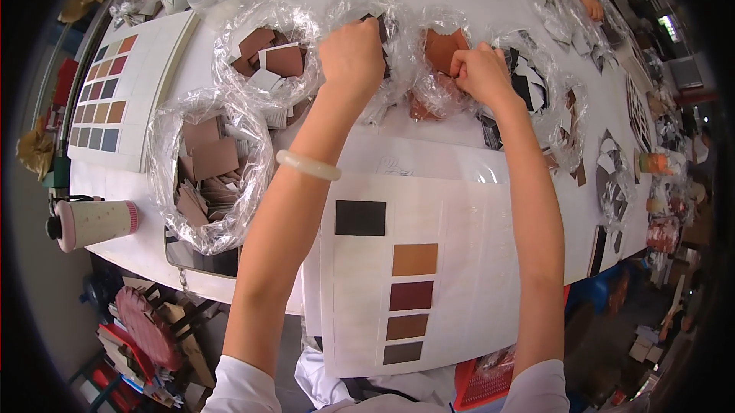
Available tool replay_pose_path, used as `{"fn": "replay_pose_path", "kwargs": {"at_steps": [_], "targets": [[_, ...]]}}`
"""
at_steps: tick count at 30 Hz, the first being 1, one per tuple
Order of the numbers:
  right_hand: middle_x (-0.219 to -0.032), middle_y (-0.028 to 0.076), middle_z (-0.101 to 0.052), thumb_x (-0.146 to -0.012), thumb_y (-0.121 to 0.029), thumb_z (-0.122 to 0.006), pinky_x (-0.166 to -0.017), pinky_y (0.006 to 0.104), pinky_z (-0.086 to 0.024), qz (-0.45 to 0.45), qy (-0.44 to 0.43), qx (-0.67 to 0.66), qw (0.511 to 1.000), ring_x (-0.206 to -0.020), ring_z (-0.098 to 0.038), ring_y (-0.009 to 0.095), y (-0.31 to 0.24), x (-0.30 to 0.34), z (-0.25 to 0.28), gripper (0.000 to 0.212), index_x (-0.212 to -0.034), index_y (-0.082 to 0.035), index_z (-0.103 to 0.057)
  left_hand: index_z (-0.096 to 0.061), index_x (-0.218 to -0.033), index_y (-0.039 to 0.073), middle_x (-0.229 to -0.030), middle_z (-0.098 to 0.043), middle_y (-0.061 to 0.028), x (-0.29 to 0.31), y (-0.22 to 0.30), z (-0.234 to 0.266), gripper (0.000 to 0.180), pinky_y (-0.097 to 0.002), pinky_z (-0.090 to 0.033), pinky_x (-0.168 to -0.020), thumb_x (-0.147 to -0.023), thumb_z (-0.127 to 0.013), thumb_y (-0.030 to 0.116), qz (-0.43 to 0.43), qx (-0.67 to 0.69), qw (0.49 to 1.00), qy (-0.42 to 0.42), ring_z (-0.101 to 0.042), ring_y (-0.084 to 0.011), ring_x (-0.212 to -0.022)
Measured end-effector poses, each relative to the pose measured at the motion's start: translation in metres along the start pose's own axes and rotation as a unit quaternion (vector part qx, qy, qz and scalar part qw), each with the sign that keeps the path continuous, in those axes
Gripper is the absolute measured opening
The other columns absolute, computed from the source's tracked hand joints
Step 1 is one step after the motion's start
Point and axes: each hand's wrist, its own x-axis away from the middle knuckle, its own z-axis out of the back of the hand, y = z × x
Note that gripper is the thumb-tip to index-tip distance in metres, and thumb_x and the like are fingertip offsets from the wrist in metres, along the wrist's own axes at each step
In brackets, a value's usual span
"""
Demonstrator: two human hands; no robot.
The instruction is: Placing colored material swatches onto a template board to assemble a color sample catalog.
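My left hand [352,57] is closed at a clear plastic bag of dark swatches [387,42], its fingertips turned away from view. A dark edge shows beside the knuckles, but what the fingers hold is hidden. My right hand [482,72] makes a pinch at the right edge of a bag of orange-brown swatches [442,49]; anything in the pinch is too small to make out. Below, between my forearms, lies a white sample sheet [467,260] bearing a black swatch [360,218] and a column of tan, maroon, brown and grey swatches [411,296].
Left stand open bags of mauve-brown swatches [214,156] and brown swatches [283,59]. A filled colour card [115,99], a tumbler [96,224] and a dark phone-like device [203,256] lie farther left. Black-and-white swatches [528,84] sit right. Another person's hand [593,7] is far right.
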Motion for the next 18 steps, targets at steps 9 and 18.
{"fn": "replay_pose_path", "kwargs": {"at_steps": [9, 18], "targets": [[-0.080, 0.003, -0.068, -0.072, -0.009, -0.073, -0.092, 0.0378, -0.040, 0.026, 0.026, -0.030, 0.999, -0.098, -0.058, 0.022, 0.008, -0.003, -0.008, 0.009, -0.068, -0.013, -0.067, -0.074, -0.103, 0.007, -0.109, -0.071, -0.0148, -0.055, 0.001, -0.017, 0.022, -0.0377, -0.056, -0.083, -0.084, -0.061, 0.007, 0.023, -0.105, 0.988, -0.109, -0.069, -0.0310, -0.103], [-0.081, 0.004, -0.069, -0.073, -0.012, -0.076, -0.095, 0.0380, -0.039, 0.032, 0.009, -0.026, 0.999, -0.101, -0.059, 0.022, 0.012, -0.010, -0.002, 0.008, -0.072, -0.013, -0.068, -0.069, -0.100, 0.000, -0.105, -0.069, -0.0212, -0.054, -0.014, -0.006, 0.028, -0.0461, -0.053, -0.085, -0.085, -0.072, 0.024, 0.012, -0.096, 0.991, -0.094, -0.066, -0.0387, -0.100]]}}
